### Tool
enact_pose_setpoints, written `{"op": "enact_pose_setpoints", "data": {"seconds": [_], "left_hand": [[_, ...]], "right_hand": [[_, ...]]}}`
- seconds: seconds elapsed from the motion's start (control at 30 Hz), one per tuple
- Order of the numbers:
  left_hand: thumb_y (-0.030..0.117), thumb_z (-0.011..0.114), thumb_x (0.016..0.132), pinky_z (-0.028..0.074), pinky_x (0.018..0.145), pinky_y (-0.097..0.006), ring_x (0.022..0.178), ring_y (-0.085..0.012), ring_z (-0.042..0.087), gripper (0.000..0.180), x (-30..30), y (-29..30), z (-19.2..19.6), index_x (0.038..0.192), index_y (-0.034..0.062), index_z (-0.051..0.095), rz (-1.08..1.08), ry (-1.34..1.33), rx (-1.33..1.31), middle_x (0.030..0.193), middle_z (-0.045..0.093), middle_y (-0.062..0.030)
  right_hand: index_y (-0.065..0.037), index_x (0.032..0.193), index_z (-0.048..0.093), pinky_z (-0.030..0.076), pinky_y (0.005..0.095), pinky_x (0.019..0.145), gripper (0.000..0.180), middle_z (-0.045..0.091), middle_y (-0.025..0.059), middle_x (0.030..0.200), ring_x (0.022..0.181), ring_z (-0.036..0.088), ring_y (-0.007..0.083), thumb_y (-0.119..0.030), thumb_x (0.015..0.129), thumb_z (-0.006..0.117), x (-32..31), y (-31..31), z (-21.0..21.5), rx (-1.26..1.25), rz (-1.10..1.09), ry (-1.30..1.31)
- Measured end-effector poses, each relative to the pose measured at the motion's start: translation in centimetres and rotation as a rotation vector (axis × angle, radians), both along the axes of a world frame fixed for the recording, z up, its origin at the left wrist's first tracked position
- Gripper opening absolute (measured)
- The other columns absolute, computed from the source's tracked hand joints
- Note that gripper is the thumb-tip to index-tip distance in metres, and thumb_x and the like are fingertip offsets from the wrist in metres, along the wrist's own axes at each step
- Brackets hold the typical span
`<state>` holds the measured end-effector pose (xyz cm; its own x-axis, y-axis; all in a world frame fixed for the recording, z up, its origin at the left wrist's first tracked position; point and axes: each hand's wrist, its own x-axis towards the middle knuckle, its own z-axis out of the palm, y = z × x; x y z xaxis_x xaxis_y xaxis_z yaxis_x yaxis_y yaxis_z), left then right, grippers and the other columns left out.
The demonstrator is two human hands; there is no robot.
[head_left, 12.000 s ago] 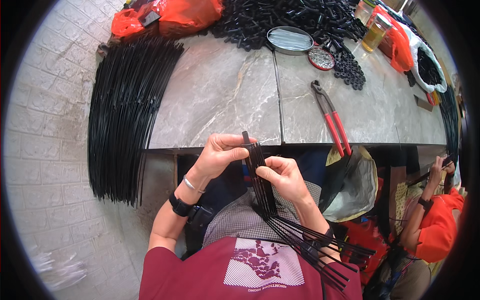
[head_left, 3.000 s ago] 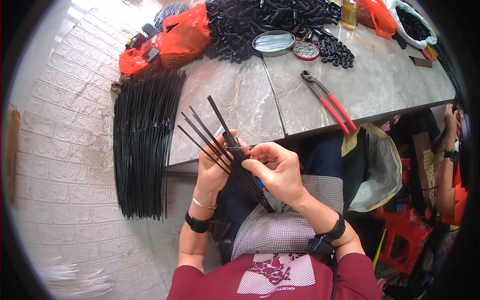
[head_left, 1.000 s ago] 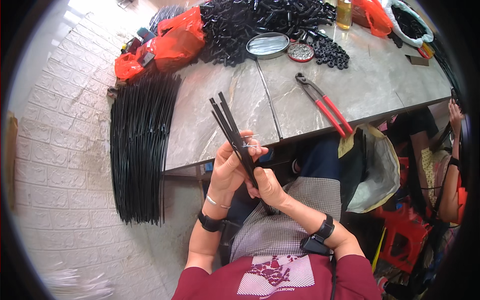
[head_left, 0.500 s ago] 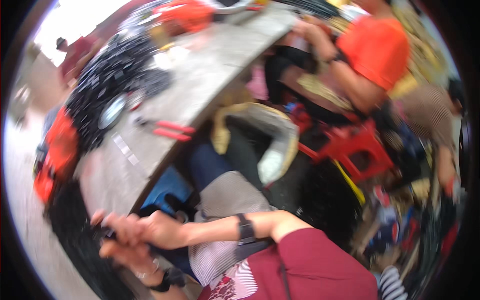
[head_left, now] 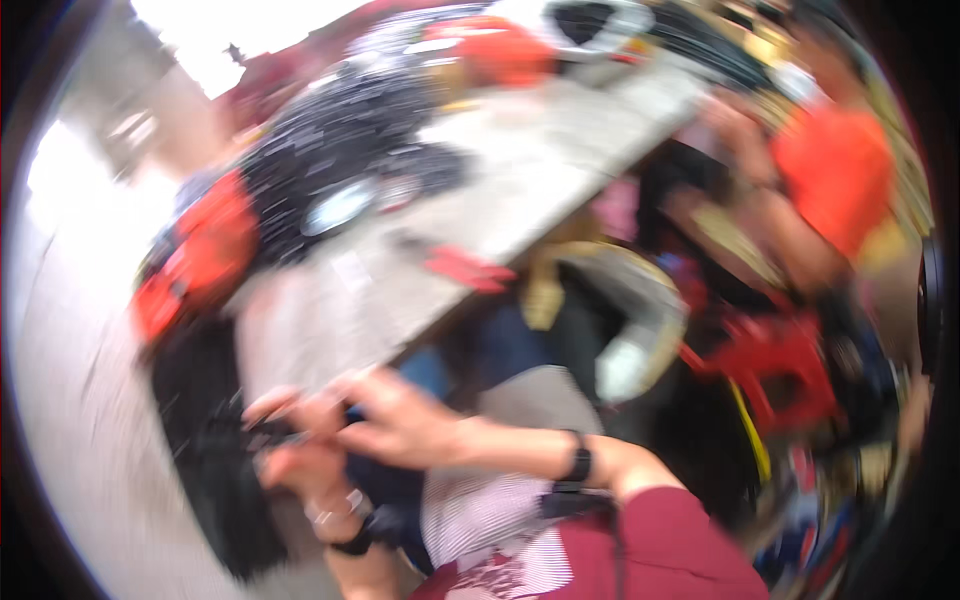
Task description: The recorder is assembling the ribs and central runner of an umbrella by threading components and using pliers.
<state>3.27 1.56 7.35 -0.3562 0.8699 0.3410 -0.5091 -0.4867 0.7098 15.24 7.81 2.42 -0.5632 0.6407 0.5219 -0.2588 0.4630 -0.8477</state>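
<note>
Both hands meet at lower left of a heavily motion-blurred view. Right hand (head_left: 400, 430) reaches leftward across the lap, fingers curled toward a dark item; left hand (head_left: 300, 455) lies just beneath and to the left, fingers bent around the same spot. Black strips (head_left: 265, 435) sit between the two hands, touching both; blur hides how tightly either hand closes and how many strips there are.

Table (head_left: 520, 190), the largest thing, is a grey slab running diagonally from lower left to upper right, above the hands. Black pile (head_left: 340, 150) covers the table's upper-left part. Black bundle (head_left: 215, 470) hangs dark against the pale floor, just left of and below the hands, off the table's near end. Person in orange (head_left: 830, 170) sits at upper right, beside the table's far edge, one hand raised toward it. Maroon shirt (head_left: 650, 560) fills the lower edge, with a checked cloth (head_left: 490, 510) on the lap under the right forearm. Orange bag (head_left: 200, 260) rests at the table's left corner, next to the pile. Red stool (head_left: 770, 360) stands right of centre, below the orange-clad person. Round tin (head_left: 340, 205) lies on the table at the pile's edge. Red pliers (head_left: 465, 268) lie on bare table near the middle. Black wristband (head_left: 577, 462) circles the right wrist; another (head_left: 350, 545) circles the left.
</note>
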Motion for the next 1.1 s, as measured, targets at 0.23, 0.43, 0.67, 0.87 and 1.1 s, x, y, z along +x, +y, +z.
{"op": "enact_pose_setpoints", "data": {"seconds": [0.23,0.43,0.67,0.87,1.1], "left_hand": [[0.061,0.053,0.089,0.029,0.049,-0.019,0.052,-0.0011,0.039,0.068,-0.8,0.0,-1.8,0.106,-0.0049,0.061,0.389,0.59,-0.111,0.06,0.048,0.0059],[0.076,0.044,0.083,0.026,0.047,-0.018,0.052,0.0006,0.038,0.088,-1.7,0.2,-2.4,0.114,-0.0045,0.058,0.419,0.576,-0.181,0.061,0.048,0.0072],[0.084,0.032,0.074,0.03,0.048,-0.017,0.054,0.0004,0.042,0.101,-1.3,1.2,-2.1,0.12,-0.0025,0.057,0.518,0.453,-0.228,0.063,0.051,0.0084],[0.084,0.034,0.072,0.031,0.05,-0.016,0.055,0.0011,0.04,0.102,-2.4,0.2,-3.1,0.119,-0.003,0.058,0.465,0.484,-0.258,0.062,0.045,0.0114],[0.065,0.074,0.064,0.033,0.051,-0.018,0.058,-0.0003,0.045,0.088,-2.5,0.7,-3.4,0.114,-0.0051,0.058,0.396,0.278,-0.158,0.067,0.053,0.0077]], "right_hand": [[0.0,0.124,0.054,0.054,0.0291,0.071,0.054,0.057,0.0131,0.111,0.089,0.063,0.0176,-0.003,0.074,0.075,1.1,1.4,5.8,-0.007,0.067,0.082],[-0.002,0.117,0.059,0.054,0.0286,0.069,0.047,0.057,0.0123,0.111,0.087,0.064,0.0176,-0.003,0.073,0.076,-0.9,1.4,6.1,0.058,0.086,0.003],[-0.002,0.111,0.062,0.054,0.0273,0.065,0.038,0.059,0.0112,0.104,0.08,0.065,0.0173,-0.002,0.076,0.074,-2.7,1.7,5.1,0.118,0.09,-0.01],[0.003,0.097,0.066,0.051,0.024,0.058,0.018,0.061,0.0102,0.085,0.067,0.064,0.0136,-0.002,0.08,0.071,-3.3,0.4,3.4,-0.025,0.048,-0.048],[0.0,0.1,0.064,0.052,0.0273,0.063,0.028,0.061,0.0116,0.096,0.073,0.065,0.0176,-0.013,0.078,0.076,-2.9,1.5,3.5,-0.149,0.096,-0.094]]}}
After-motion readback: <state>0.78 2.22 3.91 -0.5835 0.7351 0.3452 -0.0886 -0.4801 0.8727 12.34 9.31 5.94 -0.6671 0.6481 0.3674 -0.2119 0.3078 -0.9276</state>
